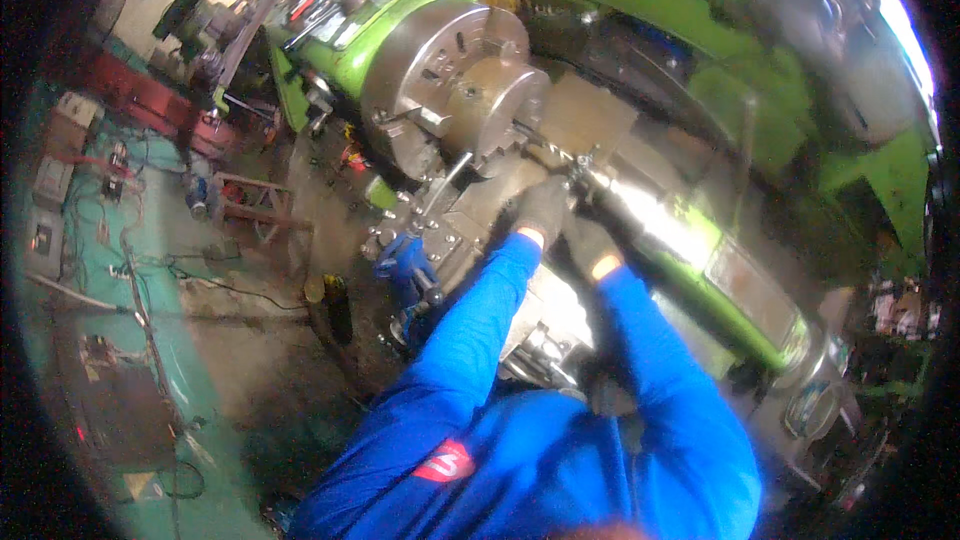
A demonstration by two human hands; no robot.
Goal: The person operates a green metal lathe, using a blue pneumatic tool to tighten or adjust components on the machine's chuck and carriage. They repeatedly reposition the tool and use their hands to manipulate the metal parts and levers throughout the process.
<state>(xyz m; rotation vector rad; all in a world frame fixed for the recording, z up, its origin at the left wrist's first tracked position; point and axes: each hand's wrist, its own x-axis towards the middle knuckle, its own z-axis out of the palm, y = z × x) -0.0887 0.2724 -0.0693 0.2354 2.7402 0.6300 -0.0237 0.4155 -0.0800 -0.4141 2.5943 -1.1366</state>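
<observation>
Drill bit [551, 149] (slim) beyond left hand [543, 207]

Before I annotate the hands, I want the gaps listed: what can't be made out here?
Head view throughout:
Left hand: whether it grips anything, hidden by its own back and blur.
Right hand: same doubt, same cause.
Tools on the green headstock: too small to tell apart.
Blue-clad torso: cut off by the lower edge.

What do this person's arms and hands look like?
The left hand and right hand wear dark greyish gloves. Both arms have long, bright blue sleeves. A red patch with a white mark shows on the blue clothing.
</observation>
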